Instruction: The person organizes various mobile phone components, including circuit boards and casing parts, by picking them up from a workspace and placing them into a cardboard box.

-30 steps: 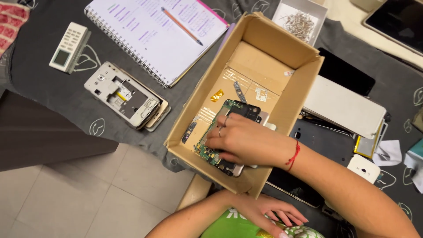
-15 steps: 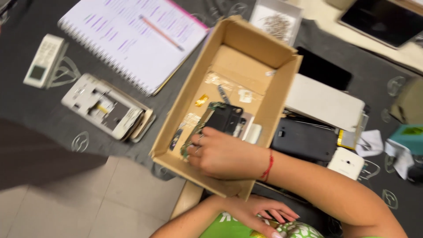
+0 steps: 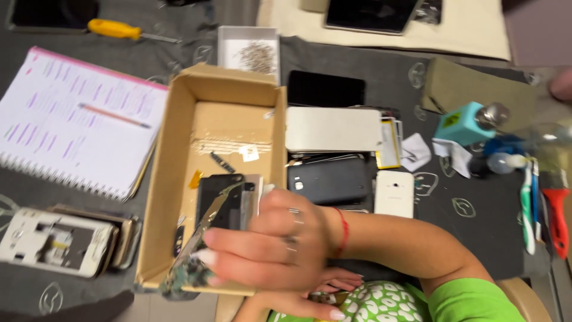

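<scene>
My right hand, with rings and a red thread bracelet, is shut on a thin green circuit board. It holds the board tilted on edge above the near end of an open cardboard box. Under the board, black phone parts and small bits lie on the box floor. My left hand rests low against green patterned cloth, fingers loosely spread and holding nothing, mostly hidden by my right forearm.
A spiral notebook with a pen and stripped phone frames lie left of the box. A screw tray and yellow screwdriver sit behind. Phone covers, a black phone, a teal bottle and brushes lie right.
My right hand has lifted the circuit board off the box floor and tipped it up on edge. The view has swung, so the box now appears upright.
</scene>
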